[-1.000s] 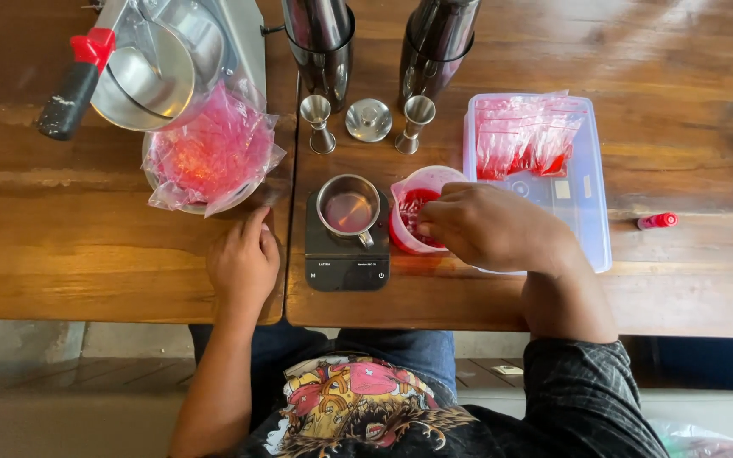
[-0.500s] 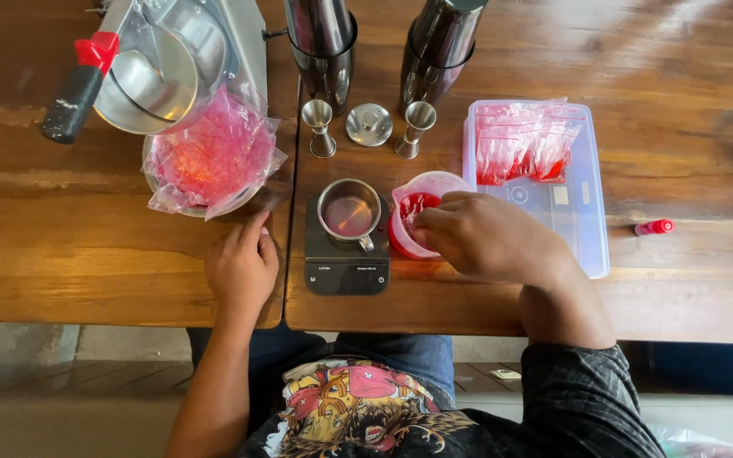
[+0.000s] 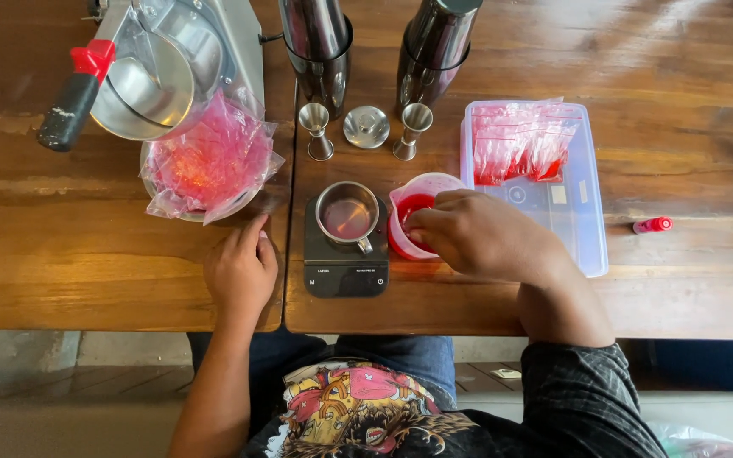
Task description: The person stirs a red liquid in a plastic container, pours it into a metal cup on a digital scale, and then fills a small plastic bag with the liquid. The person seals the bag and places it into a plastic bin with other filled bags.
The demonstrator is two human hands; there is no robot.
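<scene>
1. Red liquid filled the lower part of a pink plastic cup point(image 3: 417, 222), which stood just right of the scale.
2. The right hand point(image 3: 485, 237) reached into the cup; its grip was hidden.
3. The left hand point(image 3: 242, 271) lay flat and empty on the wooden table point(image 3: 86, 280), apparently as a brace.
4. A small steel cup point(image 3: 347, 214) sat on the black scale point(image 3: 345, 265), seemingly for weighing.
5. Red-filled bags point(image 3: 519, 144) lay in the clear tray point(image 3: 583, 242) at right.

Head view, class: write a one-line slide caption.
Right hand reaches into a pink cup beside a steel cup on a black scale; left hand rests on the table.
</scene>
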